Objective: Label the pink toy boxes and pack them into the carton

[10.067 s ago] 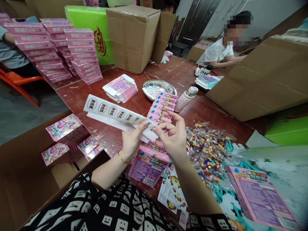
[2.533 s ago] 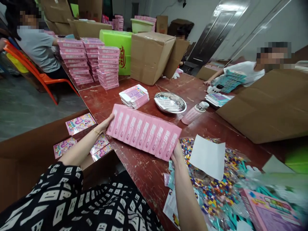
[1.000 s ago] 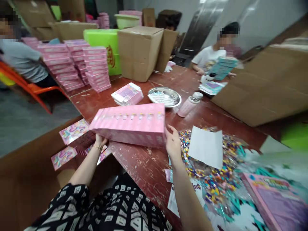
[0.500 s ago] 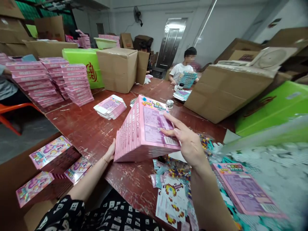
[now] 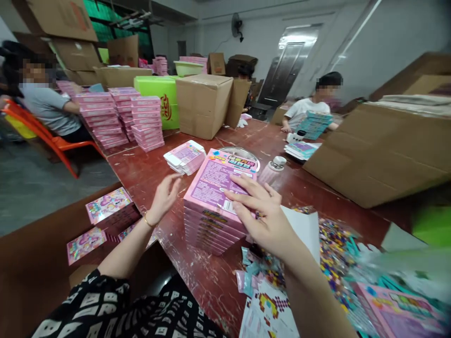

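Note:
A stack of pink-and-purple boxes (image 5: 213,230) stands upright on the red-brown table (image 5: 197,291) in front of me. My right hand (image 5: 266,218) lies on the top box with its fingers stretched apart, touching its right side. To the left of the stack, my left hand (image 5: 164,199) is raised and open, apart from the boxes. Just behind it lies a pile of flat, unfilled-looking pink cartons (image 5: 186,157). A round metal tray (image 5: 252,157) and a clear bottle (image 5: 273,169) are partly behind the stack.
Colourful beads (image 5: 334,249), small packets (image 5: 248,272) and pattern sheets (image 5: 262,310) cover the right side. An open carton at lower left holds printed boxes (image 5: 109,204). Large cardboard boxes (image 5: 204,103) and pink box stacks (image 5: 146,122) stand farther back. Co-workers sit beyond.
The tilted stack now stands upright on the table. My left hand has let go of its left side and opened; my right hand still rests on top. The view has turned left.

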The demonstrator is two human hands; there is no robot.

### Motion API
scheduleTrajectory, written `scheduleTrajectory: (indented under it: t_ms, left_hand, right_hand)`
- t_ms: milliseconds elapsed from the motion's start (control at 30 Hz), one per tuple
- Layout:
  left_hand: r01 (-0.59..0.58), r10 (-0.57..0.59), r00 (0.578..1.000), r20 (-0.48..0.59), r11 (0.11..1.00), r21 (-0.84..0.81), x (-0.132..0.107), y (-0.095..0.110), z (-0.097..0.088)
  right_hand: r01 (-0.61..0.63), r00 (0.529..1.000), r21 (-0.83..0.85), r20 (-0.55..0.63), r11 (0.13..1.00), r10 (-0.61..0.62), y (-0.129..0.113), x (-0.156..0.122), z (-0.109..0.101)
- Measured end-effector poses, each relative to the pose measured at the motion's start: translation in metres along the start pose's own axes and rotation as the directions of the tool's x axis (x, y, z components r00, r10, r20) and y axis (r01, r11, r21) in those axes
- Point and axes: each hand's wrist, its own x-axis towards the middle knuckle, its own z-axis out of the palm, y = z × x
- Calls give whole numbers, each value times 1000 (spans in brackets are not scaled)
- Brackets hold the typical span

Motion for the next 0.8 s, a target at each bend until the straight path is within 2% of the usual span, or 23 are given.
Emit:
scheduleTrajectory:
  t_ms: [33, 67, 100, 133, 167, 200, 233, 400, 600, 800]
  left_hand:
    - [-254, 254, 967, 12, 961, 110, 4, 22, -5]
    - [-462, 452, 887, 96, 872, 163, 5, 42, -8]
    - [-627, 586, 776, 236, 757, 184, 5, 58, -9]
    - [-740, 658, 662, 359, 649, 175, 3, 71, -8]
    - [-806, 688, 573, 446, 573, 151, 0, 79, -5]
    - [-839, 701, 516, 492, 528, 129, -3, 83, 0]
    - [-852, 713, 494, 498, 511, 114, -6, 84, 4]
    - [-834, 741, 533, 408, 543, 103, -16, 72, 19]
    - [-831, 700, 539, 469, 534, 157, -27, 72, 16]
    - [-813, 679, 561, 473, 561, 158, -34, 74, 17]
  right_hand:
    - [6, 1000, -12, 9, 1000, -6, -1, 3, 2]
    - [11, 1000, -24, 17, 1000, -11, -1, 6, 2]
    - [17, 1000, -36, 27, 999, -16, -1, 8, 1]
    - [25, 999, -50, 43, 998, -23, -1, 10, -2]
    - [37, 997, -64, 65, 997, -33, -1, 10, -5]
    - [54, 995, -77, 93, 996, -46, -1, 11, -8]
    - [72, 990, -86, 126, 994, -61, -2, 11, -12]
    - [87, 972, -69, 223, 994, -70, -12, 19, -26]
    - [-39, 926, 64, 377, 997, 12, -30, 44, -35]
    - [-76, 881, 40, 471, 996, 48, -47, 48, -34]
